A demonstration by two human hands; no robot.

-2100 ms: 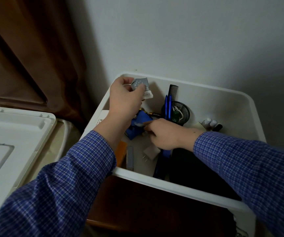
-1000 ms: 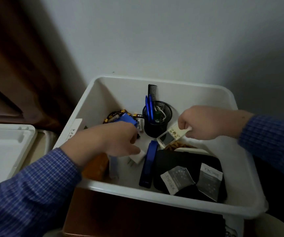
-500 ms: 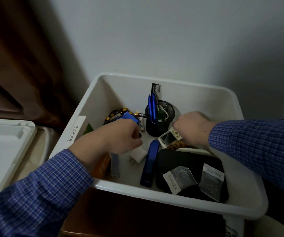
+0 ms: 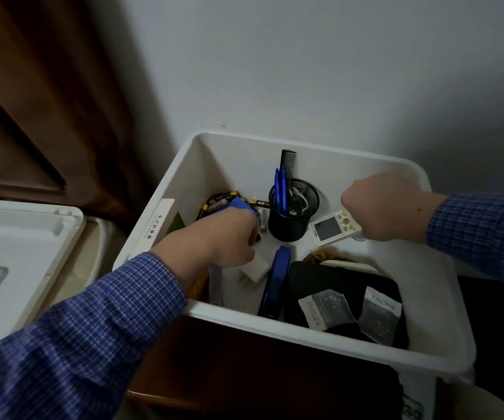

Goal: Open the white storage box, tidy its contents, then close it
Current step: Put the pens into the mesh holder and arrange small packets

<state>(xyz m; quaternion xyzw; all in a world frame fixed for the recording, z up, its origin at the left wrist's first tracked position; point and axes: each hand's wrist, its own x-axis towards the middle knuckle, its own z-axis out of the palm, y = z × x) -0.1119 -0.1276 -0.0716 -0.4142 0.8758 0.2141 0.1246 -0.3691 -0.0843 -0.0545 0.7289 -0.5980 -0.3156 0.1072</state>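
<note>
Head view, item 1: white storage box [image 4: 278,147], lid off, open at frame centre-right against wall. Lid [image 4: 17,247] lies flat at 9 o'clock, apart from box.

Changes vs 0.5 s ago: right hand [image 4: 387,207] raised from box floor, now higher at 2 o'clock, carrying small white remote [image 4: 334,227] w/ grey screen; remote tilted, just beside mesh pen cup [image 4: 293,210]. Left hand [image 4: 229,237] approx same spot as before.

Hand poses: right hand fisted, knuckles up, fingers curled round remote's far end. Left hand palm down, reaching in from 8 o'clock, fingers closed on blue item [image 4: 240,204]; exact grip hidden.

Contents: cup holds blue pens [image 4: 279,189], black comb [image 4: 288,160]. Batteries [image 4: 218,203] at 10 o'clock of cup. Blue stapler [image 4: 276,283] at 6 o'clock. Black pouch [image 4: 335,283] at 5 o'clock, two sachets [image 4: 325,307] on top. White plug [image 4: 256,269] beside the left hand.
</note>
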